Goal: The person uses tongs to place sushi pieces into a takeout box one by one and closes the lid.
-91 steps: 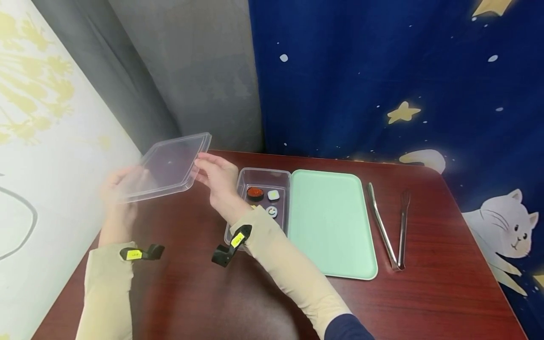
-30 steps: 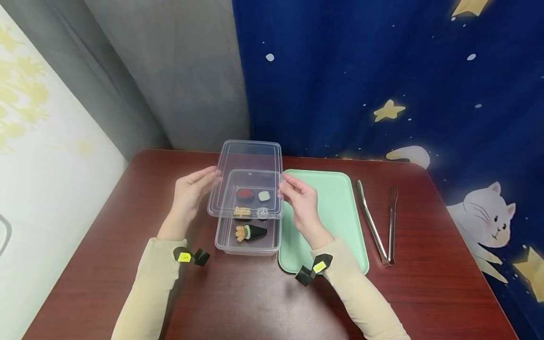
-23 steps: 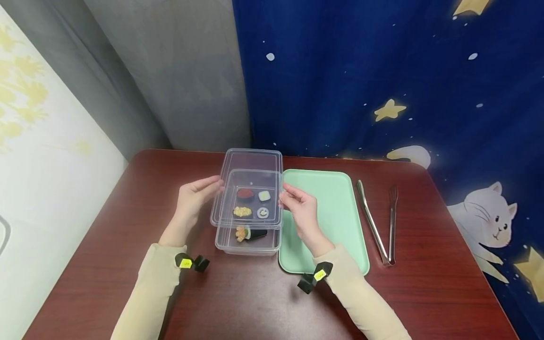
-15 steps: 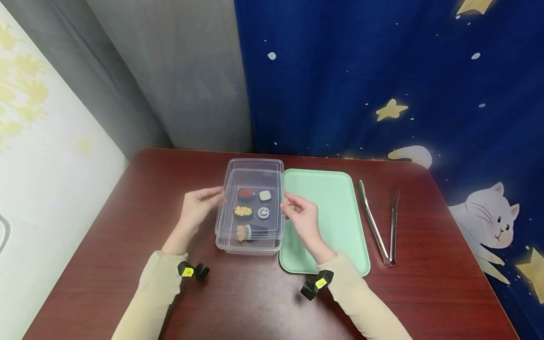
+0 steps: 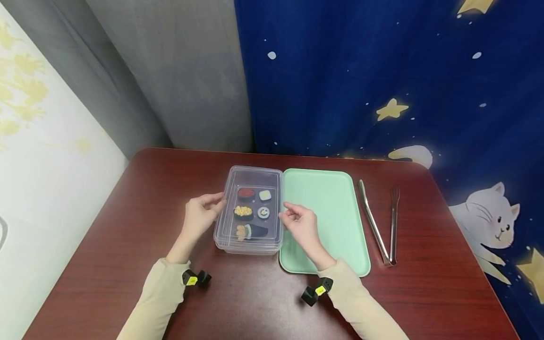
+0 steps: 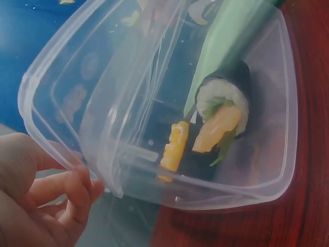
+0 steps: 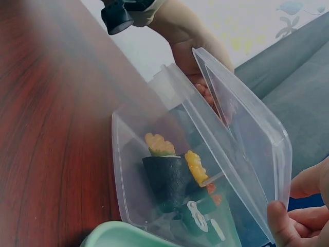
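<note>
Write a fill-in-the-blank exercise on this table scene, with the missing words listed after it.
1. Both hands hold a clear ____ over the clear container of toy sushi.
2. Right of the container lies an empty ____ tray.
3. Between the tray and the fork lie metal ____.
4. The left hand and right hand are on ____ sides of the container.

Missing words: lid; green; tongs; opposite

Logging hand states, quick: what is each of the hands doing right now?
Left hand: fingertips grip the left edge of the clear lid.
Right hand: fingers pinch the lid's right edge.
</note>
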Available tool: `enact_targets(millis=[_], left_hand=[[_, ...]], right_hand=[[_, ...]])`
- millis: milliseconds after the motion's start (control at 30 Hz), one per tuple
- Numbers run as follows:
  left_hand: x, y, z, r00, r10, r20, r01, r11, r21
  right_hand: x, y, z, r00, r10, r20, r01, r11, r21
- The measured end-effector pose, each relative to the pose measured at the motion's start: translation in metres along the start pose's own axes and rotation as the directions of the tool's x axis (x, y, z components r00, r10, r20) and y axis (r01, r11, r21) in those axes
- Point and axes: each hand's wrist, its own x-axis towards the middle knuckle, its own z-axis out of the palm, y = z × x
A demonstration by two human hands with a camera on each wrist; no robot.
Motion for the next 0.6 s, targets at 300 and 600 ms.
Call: enact_targets(millis=[300,600], left_hand=[[-0.003,-0.003,0.005,0.988,0.148,-0.039,-0.139,0.973,0.184],[-0.005,-0.005,0.005,0.997,0.068,0.043,-0.072,0.994,0.085]], right_hand=[[0.002,0.018,0.001,0.99,-0.126,0.062,0.136,0.97,-0.202],[0.002,0.017,-0.001,0.984,-0.144,0.109,0.166,0.958,-0.235]])
